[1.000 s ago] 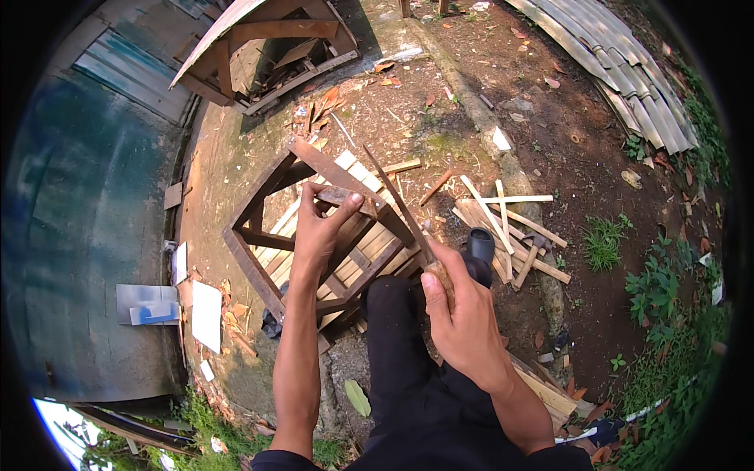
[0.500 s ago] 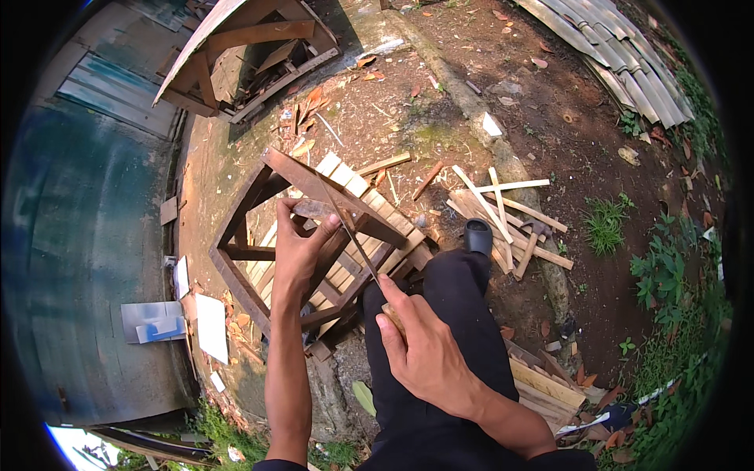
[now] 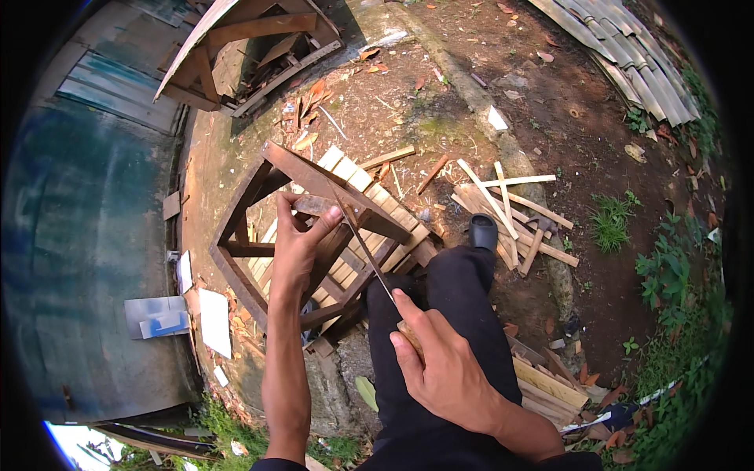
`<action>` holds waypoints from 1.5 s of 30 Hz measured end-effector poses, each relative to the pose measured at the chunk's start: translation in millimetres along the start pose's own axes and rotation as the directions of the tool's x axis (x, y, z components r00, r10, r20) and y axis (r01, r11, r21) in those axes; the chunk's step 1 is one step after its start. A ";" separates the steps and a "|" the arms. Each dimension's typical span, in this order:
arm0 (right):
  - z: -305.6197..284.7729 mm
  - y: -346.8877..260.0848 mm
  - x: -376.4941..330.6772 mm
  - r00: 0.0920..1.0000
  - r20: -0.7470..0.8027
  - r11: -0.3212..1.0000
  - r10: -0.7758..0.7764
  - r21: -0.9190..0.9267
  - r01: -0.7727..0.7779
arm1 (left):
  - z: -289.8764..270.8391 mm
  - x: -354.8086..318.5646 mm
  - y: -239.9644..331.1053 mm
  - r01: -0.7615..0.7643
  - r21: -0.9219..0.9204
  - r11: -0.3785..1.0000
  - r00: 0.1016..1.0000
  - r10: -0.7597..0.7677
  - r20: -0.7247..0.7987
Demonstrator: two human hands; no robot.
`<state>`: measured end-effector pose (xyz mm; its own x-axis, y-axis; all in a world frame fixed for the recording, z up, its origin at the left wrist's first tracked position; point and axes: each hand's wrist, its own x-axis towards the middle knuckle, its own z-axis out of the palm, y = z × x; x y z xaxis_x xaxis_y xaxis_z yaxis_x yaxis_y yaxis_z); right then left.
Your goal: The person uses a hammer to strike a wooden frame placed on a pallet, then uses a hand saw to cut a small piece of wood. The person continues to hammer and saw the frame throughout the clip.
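Observation:
My right hand (image 3: 452, 365) is wrapped round the wooden handle of a handsaw (image 3: 369, 253), its index finger stretched along the top. The thin blade, seen nearly edge-on, slants up and left to a short brown wooden piece (image 3: 314, 206). My left hand (image 3: 294, 247) pinches that piece between thumb and fingers, its thumb tip close to the blade. Beneath both lies a dark brown wooden frame (image 3: 234, 284), tilted over a platform of pale slats (image 3: 360, 179). Whether the blade has cut into the wood cannot be made out.
Loose pale wood strips (image 3: 503, 200) and a hammer (image 3: 538, 228) lie beyond my shoe (image 3: 483, 231). More planks (image 3: 550, 385) are stacked at lower right. A roofed wooden structure (image 3: 259, 35) stands far left, and corrugated sheets (image 3: 628, 63) lie far right. A green wall (image 3: 94, 235) runs along the left.
My right hand has drawn the saw back, down and to the right. My left hand keeps its hold on the wooden piece in nearly the same place.

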<state>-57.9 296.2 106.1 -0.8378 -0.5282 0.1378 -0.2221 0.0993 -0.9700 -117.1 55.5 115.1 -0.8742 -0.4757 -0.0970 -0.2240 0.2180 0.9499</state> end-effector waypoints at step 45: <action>8.4 -3.7 27.3 0.998 -0.060 0.991 -0.010 -0.134 0.002 | -4.5 8.7 -6.0 -0.029 0.071 0.997 0.997 0.024 0.075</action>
<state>-75.7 274.4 111.8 -0.8641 -0.4774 0.1594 -0.2887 0.2108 -0.9339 -121.3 46.2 109.9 -0.9092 -0.4052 -0.0962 -0.2283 0.2917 0.9289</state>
